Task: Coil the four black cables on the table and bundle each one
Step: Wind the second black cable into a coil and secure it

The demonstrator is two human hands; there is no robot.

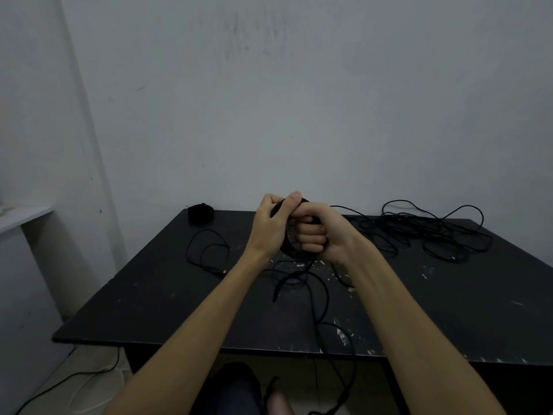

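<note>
Coil point(291, 250) of black cable held above table point(149, 310) centre, both forearms raised. Right hand point(321, 235) fingers curled through it; left hand point(273, 226) fingers pinch its top. Loose tail point(317, 295) hangs over near edge. Bundled cable point(200, 213) far left, loose loop point(206, 250) nearer, tangled pile point(434, 232) far right.

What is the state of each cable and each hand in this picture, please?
Coil in hands: partly wound, its tail hanging loose over the table's front edge.
Left hand: fingers curled round the coil.
Right hand: fingers curled round the coil.
Finished bundle: coiled, lying at the far left of the table.
Small loose cable: uncoiled, on the left.
Tangled cable: uncoiled heap, far right.
</note>
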